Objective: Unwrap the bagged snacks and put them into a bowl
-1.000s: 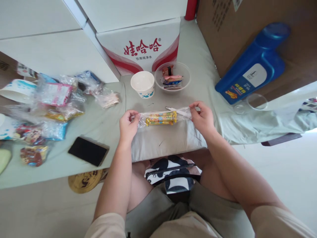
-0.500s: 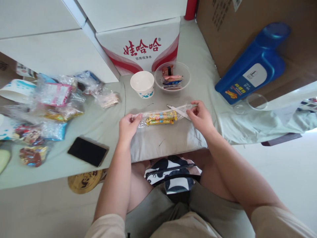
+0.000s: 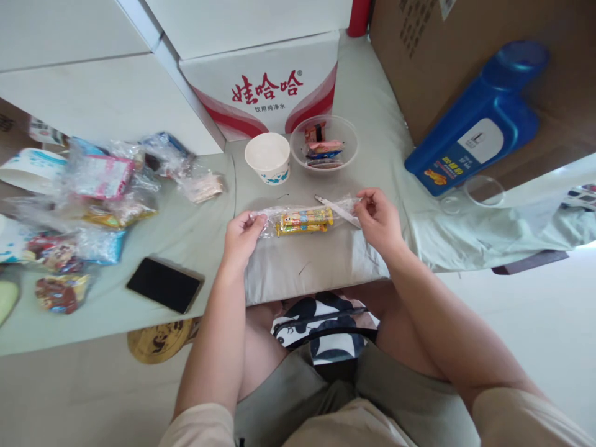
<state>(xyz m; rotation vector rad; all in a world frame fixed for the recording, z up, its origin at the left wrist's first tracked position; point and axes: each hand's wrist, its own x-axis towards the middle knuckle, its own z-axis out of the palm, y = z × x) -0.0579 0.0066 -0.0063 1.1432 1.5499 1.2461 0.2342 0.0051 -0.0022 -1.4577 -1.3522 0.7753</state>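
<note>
A clear plastic bag (image 3: pixel 269 228) is stretched low over the table, with yellow-wrapped snack sticks (image 3: pixel 305 221) inside it. My left hand (image 3: pixel 243 237) pinches the bag's left end. At the right end, the fingers of my right hand (image 3: pixel 378 218) are closed on the bag's other edge. A slim white utility knife (image 3: pixel 339 212) lies slantwise by the bag's right part, its grey tip toward the upper left and its lower end near my right fingers. Whether those fingers touch the knife I cannot tell.
Behind the bag stand a paper cup (image 3: pixel 267 159) and a clear plastic bowl (image 3: pixel 350 162) holding wrapped snacks. A phone (image 3: pixel 164 284) lies at left near several bagged snacks (image 3: pixel 105 177). A blue bottle (image 3: pixel 479 124) and a clear cup (image 3: pixel 484 191) are at right. A white-and-red carton (image 3: pixel 265 81) stands behind.
Both hands keep hold of the bag in nearly the same place. The plastic near the left hand has shifted slightly, and my right fingers have moved a little.
</note>
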